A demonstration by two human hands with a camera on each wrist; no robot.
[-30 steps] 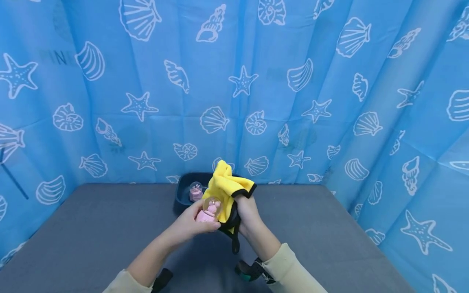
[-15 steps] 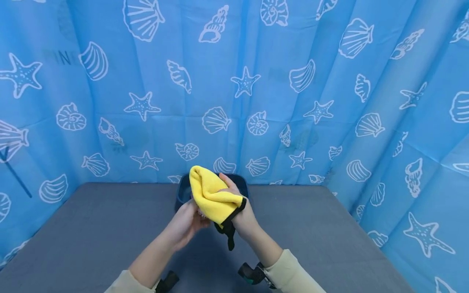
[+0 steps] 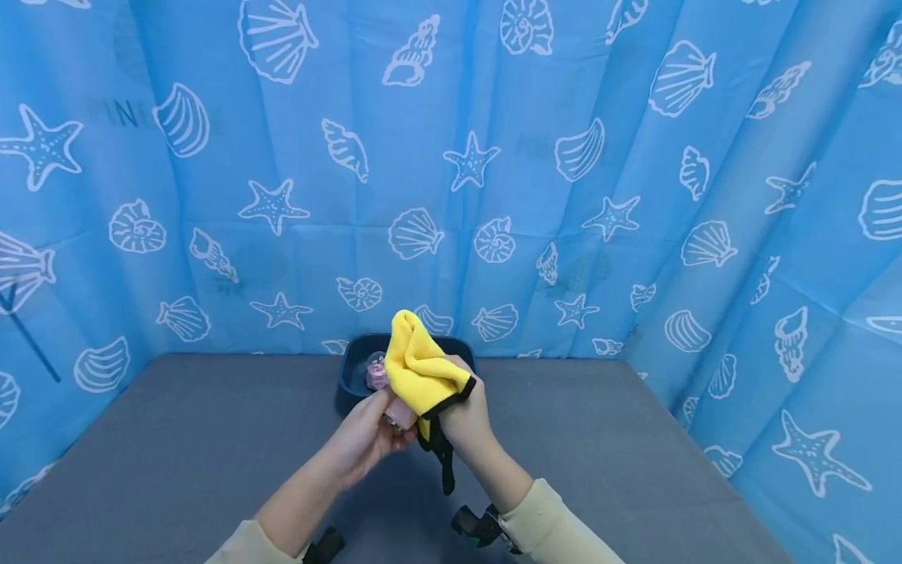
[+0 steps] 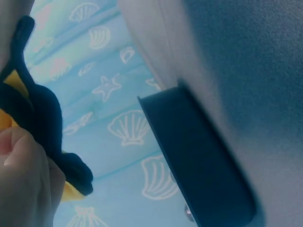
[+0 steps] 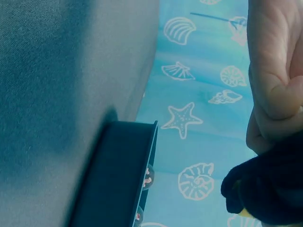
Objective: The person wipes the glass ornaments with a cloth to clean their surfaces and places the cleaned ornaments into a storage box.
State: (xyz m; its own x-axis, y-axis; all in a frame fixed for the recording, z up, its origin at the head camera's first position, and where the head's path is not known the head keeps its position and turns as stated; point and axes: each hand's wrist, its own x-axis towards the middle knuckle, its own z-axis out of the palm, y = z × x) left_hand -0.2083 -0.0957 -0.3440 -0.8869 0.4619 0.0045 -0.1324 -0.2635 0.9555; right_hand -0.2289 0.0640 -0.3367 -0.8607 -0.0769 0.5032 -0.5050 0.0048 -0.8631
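Note:
My left hand (image 3: 362, 442) grips a small snow globe (image 3: 400, 413) by its pink base. The globe is tipped over, base upward, its dome largely hidden by the fingers. My right hand (image 3: 468, 403) holds a yellow cloth (image 3: 423, 376) with black edging, bunched up against the globe's base. A black strap-like end of the cloth hangs below the hands. Behind them stands a dark blue open box (image 3: 350, 384), partly covered by hands and cloth. A second pink snow globe (image 3: 377, 371) sits in its left part.
In the right wrist view, two clear domes show over the rim of the box, a nearer globe (image 5: 138, 216) and another globe (image 5: 148, 177). The grey tabletop (image 3: 211, 439) extends around the box. A blue shell-print curtain (image 3: 451, 196) hangs behind the table.
The globe in my left hand went from upright, beside the cloth, to tipped over with its base up. The cloth swung left across it, then back right, uncovering the base and the globe in the box.

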